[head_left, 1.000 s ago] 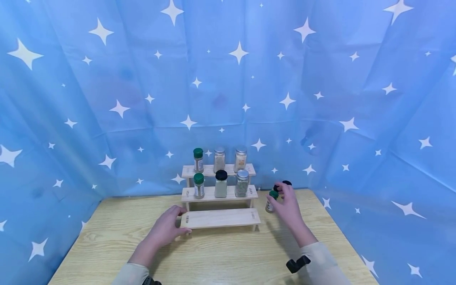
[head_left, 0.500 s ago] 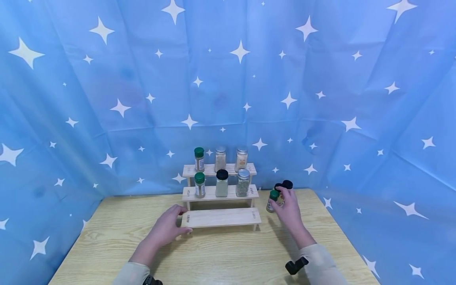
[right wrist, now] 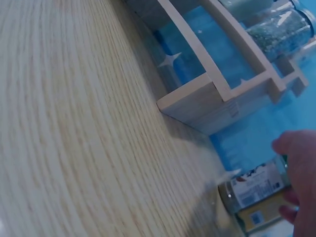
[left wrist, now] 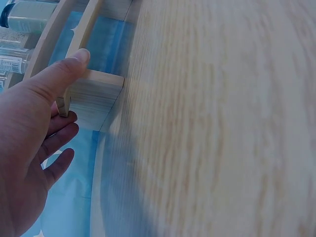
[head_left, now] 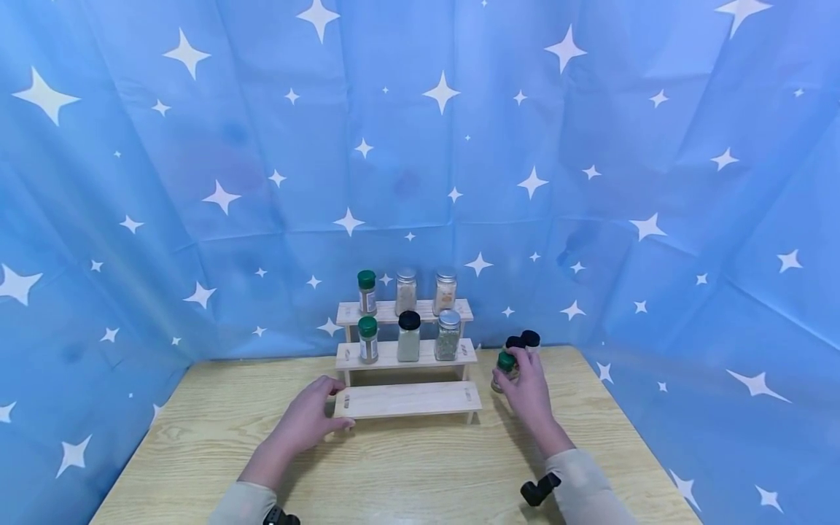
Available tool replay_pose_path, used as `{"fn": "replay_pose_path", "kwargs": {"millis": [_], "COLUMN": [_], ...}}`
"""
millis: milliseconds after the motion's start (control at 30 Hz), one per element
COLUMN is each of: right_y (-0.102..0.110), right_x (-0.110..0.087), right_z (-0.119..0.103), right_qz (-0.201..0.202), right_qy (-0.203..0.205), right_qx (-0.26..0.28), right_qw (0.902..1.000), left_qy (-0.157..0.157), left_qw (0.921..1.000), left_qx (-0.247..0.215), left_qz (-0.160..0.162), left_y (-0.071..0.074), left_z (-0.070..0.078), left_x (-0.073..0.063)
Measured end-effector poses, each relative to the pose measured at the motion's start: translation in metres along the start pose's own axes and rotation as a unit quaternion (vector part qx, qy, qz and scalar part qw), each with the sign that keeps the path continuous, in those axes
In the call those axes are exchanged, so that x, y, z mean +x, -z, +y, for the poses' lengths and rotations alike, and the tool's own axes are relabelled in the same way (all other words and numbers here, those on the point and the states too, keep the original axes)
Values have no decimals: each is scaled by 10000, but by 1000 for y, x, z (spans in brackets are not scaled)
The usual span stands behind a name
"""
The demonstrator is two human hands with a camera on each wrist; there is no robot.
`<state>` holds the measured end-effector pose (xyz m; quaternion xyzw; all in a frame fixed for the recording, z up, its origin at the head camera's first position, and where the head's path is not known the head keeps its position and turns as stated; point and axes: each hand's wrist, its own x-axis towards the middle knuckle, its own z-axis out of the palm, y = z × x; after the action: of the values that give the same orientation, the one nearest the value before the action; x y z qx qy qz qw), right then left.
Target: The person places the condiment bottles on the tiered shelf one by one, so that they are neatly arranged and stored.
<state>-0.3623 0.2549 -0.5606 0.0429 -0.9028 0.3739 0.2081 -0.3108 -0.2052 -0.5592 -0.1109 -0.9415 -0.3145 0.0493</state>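
Note:
At the left end of the wooden tiered rack's bottom step point(head_left: 410, 401), my left hand point(head_left: 305, 419) grips the board. Its thumb point(left wrist: 69, 69) lies on the front edge in the left wrist view, with fingers behind and below. My right hand point(head_left: 530, 390) is curled around the top of a green-capped spice jar point(head_left: 505, 362), right of the rack. In the right wrist view that labelled jar point(right wrist: 254, 186) has its base at the table, and the hand partly hides its cap. Two black-capped jars point(head_left: 530, 338) stand just behind it, partly covered by the fingers.
The rack's middle step point(head_left: 387, 354) bears a green-capped jar point(head_left: 368, 341), a black-capped jar point(head_left: 409, 337) and a silver-capped jar point(head_left: 448, 337). Three more jars stand on its top step point(head_left: 348, 313). A blue star-patterned curtain point(head_left: 262, 182) rises behind the wood-grain table point(head_left: 394, 474).
My right hand has shifted slightly down and its fingers have drawn in at the green-capped jar, uncovering more of the black caps behind. The left hand has stayed on the rack.

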Motion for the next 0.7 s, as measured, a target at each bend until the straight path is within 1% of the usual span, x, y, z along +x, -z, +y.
{"fn": "replay_pose_path", "kwargs": {"millis": [133, 300, 433, 700], "right_y": [-2, 0, 6, 16], "right_x": [-1, -4, -5, -7], "right_z": [0, -4, -11, -32], "right_qz": [62, 142, 236, 496], "right_qy": [69, 138, 230, 625], "right_qx": [-2, 231, 522, 986], "right_qw": [10000, 9995, 9981, 9919], "left_qy": [19, 49, 46, -47], "left_qw": [10000, 10000, 10000, 10000], "left_qx": [0, -5, 15, 57], "left_qz": [-1, -26, -9, 16], "left_y": [0, -1, 0, 3], "left_z": [0, -1, -1, 1], "left_x": [0, -1, -1, -1]}}
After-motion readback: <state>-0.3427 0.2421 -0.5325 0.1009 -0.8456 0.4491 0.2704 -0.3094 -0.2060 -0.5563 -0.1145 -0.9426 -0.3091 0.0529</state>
